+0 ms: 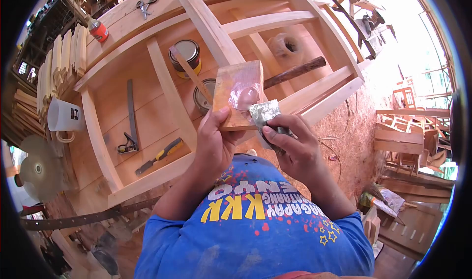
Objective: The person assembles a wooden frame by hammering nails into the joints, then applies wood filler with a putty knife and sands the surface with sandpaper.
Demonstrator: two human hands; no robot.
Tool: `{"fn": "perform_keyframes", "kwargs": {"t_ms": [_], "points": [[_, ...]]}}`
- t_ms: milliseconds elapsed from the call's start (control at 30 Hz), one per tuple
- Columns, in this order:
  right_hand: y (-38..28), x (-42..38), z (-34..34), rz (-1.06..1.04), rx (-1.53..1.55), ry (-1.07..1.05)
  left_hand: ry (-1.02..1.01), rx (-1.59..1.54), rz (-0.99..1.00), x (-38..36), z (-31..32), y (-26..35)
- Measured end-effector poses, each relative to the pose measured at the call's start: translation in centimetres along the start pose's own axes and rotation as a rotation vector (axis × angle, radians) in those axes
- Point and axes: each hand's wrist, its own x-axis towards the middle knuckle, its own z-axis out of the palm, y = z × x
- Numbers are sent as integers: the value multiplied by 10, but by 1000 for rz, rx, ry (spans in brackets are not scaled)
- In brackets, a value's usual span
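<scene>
My left hand (216,134) is closed round the lower left of a small wooden board (226,84), thumb on its face. A glossy pinkish smear (244,93) lies on the board. In my right hand (295,143) is a putty knife (265,112), pinched between thumb and fingers. Its blade is coated with pale paste and touches or nearly touches the board's lower right edge. Behind the board are an open-topped-looking can (185,52) with a wooden stick (189,72) across it and a second can (202,94), partly hidden.
Beneath my hands lies a large wooden frame (169,89). On it are a square (131,116), a yellow-black knife (162,153), a dark stick (295,73) and a plastic-wrapped roll (285,45). Scissors (145,7), a red-labelled bottle (98,29) and a white pitcher (64,116) stand farther left.
</scene>
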Motion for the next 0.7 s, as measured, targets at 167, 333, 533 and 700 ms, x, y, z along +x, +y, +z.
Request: {"fn": "perform_keyframes", "kwargs": {"t_ms": [167, 333, 533, 700], "points": [[3, 8, -9, 1, -51, -116, 63, -4, 12, 2, -2, 4], [-6, 17, -19, -45, -179, -232, 35, 14, -24, 3, -20, 8], [-14, 29, -18, -107, -202, -393, 106, -50, -20, -12, -33, 16], [-11, 37, -6, -221, -161, -575, 67, -280, 23, -20, -76, 34]]}}
